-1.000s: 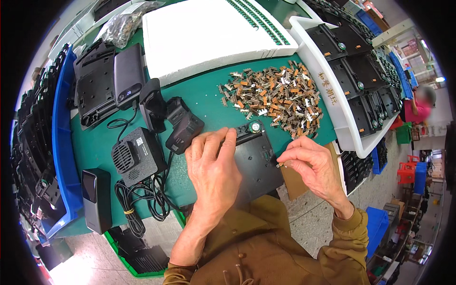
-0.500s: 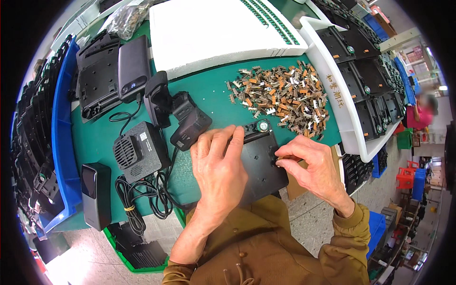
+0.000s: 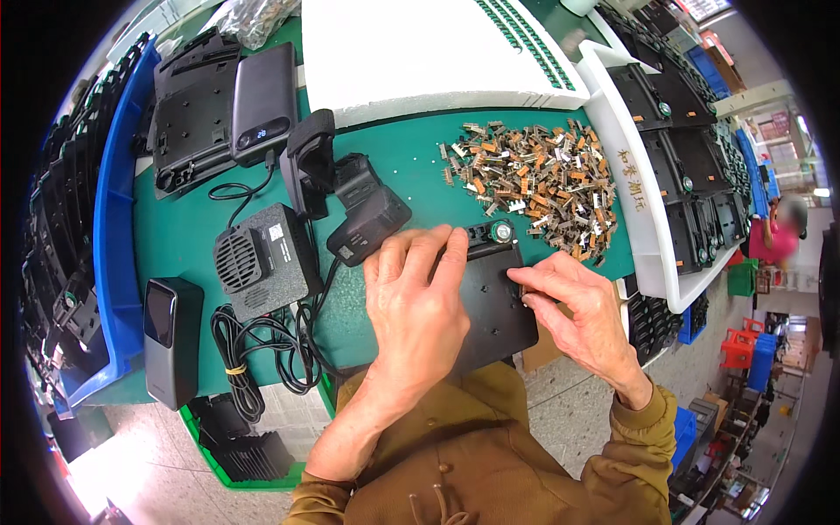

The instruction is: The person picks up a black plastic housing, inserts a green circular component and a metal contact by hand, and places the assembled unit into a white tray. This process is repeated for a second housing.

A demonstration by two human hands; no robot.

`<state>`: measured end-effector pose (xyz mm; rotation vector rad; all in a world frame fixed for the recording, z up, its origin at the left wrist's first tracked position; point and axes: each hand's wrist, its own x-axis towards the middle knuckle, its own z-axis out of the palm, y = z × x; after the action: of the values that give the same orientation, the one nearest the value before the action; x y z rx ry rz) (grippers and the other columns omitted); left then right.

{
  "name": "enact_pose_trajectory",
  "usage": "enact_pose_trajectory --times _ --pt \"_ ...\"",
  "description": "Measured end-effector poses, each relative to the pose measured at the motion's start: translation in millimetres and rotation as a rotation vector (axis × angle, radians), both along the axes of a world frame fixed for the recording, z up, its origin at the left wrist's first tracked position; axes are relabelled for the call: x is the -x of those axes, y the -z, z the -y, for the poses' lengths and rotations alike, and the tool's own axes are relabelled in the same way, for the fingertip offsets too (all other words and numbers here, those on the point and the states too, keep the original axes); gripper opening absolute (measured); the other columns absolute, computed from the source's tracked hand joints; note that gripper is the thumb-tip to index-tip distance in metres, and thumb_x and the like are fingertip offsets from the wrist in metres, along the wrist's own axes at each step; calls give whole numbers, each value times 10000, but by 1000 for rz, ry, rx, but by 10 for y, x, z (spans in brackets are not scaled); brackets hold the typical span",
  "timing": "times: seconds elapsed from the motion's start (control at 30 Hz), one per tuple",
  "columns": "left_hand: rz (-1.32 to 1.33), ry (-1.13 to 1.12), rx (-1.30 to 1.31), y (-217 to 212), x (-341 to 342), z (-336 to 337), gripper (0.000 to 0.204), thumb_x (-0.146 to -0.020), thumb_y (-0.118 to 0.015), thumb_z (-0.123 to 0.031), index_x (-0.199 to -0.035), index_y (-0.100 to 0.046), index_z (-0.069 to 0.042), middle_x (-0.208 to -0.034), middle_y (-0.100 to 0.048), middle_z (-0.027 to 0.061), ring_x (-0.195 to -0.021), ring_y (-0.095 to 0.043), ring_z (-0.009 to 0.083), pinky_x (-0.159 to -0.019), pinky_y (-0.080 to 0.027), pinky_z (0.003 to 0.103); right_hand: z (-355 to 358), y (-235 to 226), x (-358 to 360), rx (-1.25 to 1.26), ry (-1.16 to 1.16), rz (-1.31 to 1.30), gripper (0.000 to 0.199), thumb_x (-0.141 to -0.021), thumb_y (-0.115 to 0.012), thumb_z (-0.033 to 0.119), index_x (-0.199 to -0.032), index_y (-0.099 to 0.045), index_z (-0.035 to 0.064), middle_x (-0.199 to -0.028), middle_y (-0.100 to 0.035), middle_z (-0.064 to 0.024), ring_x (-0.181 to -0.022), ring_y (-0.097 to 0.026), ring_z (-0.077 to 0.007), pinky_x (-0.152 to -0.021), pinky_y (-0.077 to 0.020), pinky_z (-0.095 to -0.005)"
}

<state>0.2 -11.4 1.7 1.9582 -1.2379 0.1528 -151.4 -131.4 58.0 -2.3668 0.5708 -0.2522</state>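
Observation:
A black plastic panel lies at the table's near edge, tilted slightly, with a round silvery part at its far end. My left hand lies over the panel's left side, its fingers curled onto the far part and holding it. At the panel's right edge my right hand is closed, thumb and forefinger pinched together. Whatever small piece sits between those fingertips is too hidden to name. Beyond that hand is a heap of small metal-and-orange slide switches.
A white foam block stands at the back. White and blue bins of black panels flank the table. At left are a power bank, a black boxy device with a grille, coiled cables and a dark upright block.
The whole view has shifted, so the table's things sit further right. My right hand's pinched fingers have moved slightly at the panel's edge; my left hand keeps its hold.

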Motion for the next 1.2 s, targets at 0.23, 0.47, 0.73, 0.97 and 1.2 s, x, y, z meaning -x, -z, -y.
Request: enact_pose_trajectory --times 0.23,0.47,0.73,0.97,1.2 --pt "4 -5 2 -2 -4 1 347 -730 -663 40 -1067 -711 -29 -1079 -680 69 -1006 -607 273 -841 -458 392 -38 55 -6 -7 45 -19 344 -789 -676 -88 -1106 -728 35 -901 -575 -82 -797 -587 -203 -696 -498 -303" --pt "-2 -9 9 13 5 0 360 -725 -664 37 -1075 -711 -33 -1087 -677 70 -1011 -605 271 -837 -457 396 -74 62 -28 -78 119 3 318 -799 -672 -91 -1096 -717 12 -875 -595 -92 -770 -609 -193 -684 -513 -302" --pt "-7 -5 8 13 7 0 376 -720 -659 46 -1085 -703 -33 -1095 -672 70 -1013 -602 272 -840 -454 396 -58 31 -53 -132 176 14 260 -774 -684 -68 -1031 -700 -29 -812 -631 -70 -709 -616 -145 -652 -506 -277" --pt "-12 -2 22 15 0 -2 383 -714 -658 47 -1088 -700 -30 -1098 -669 71 -1010 -598 272 -843 -450 400 -56 -65 -157 266 -54 -69 242 -744 -680 -61 -983 -693 -28 -792 -657 -126 -703 -663 -264 -629 -536 -340" --pt "-18 2 25 30 7 -12 393 -713 -654 44 -1096 -693 -29 -1112 -659 72 -1022 -591 272 -844 -450 403 -82 -152 -214 167 6 -131 187 -759 -681 -46 -945 -678 -31 -780 -649 -130 -687 -671 -262 -608 -542 -345"
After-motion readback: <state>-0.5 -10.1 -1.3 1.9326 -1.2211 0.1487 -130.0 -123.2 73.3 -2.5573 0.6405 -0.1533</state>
